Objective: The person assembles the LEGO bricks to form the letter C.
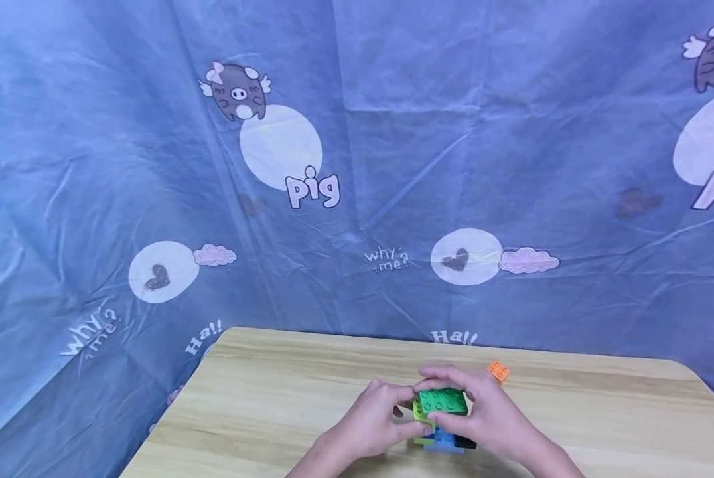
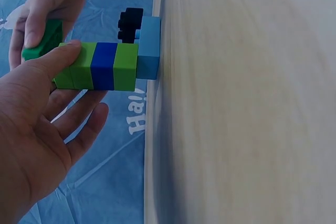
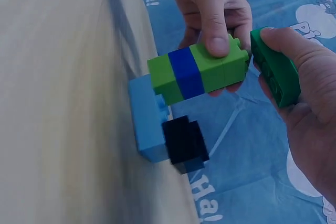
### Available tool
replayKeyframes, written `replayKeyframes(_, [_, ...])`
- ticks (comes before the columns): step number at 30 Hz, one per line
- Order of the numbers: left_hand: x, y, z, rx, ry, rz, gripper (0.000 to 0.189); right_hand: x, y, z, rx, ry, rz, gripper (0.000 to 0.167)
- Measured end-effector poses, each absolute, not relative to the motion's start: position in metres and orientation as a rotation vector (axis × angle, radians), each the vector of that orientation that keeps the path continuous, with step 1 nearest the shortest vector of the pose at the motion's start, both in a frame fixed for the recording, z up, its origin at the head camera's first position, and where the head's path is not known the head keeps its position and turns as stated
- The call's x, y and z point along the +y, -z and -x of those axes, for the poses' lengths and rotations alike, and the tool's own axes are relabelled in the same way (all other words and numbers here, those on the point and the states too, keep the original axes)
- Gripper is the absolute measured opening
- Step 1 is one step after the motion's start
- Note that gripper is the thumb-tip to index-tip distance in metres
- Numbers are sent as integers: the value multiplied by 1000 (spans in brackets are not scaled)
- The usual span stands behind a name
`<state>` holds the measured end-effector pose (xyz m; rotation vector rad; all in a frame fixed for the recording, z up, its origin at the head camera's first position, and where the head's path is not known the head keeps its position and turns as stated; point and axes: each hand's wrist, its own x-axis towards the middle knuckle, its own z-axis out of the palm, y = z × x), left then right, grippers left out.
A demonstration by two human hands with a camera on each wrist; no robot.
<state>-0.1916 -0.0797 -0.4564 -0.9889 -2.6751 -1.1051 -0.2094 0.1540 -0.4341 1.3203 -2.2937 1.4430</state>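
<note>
A toy-brick tower stands on the table, its base a light blue brick (image 3: 144, 121). From one end of the base rises a column of lime green bricks (image 2: 126, 66) with a dark blue brick (image 2: 103, 66) between them. A black brick (image 3: 185, 142) sits at the base's other end. My left hand (image 1: 377, 418) grips the upper lime part, thumb on one side and fingers behind. Between thumb and fingers, my right hand (image 1: 494, 415) pinches a dark green eight-stud brick (image 1: 443, 401). In the right wrist view that brick is tilted, close beside the column's studded top.
An orange brick (image 1: 498, 372) lies on the wooden table (image 1: 273, 392) just beyond my right hand. Behind the table's far edge hangs a blue cloth (image 1: 393, 166) printed with pigs and lettering.
</note>
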Motion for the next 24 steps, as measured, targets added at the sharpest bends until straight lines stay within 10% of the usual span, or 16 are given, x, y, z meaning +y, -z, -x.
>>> replayKeyframes(24, [-79, 458, 192, -2677, 1203, 974, 12, 157, 446, 204, -2293, -1421, -1200, 50])
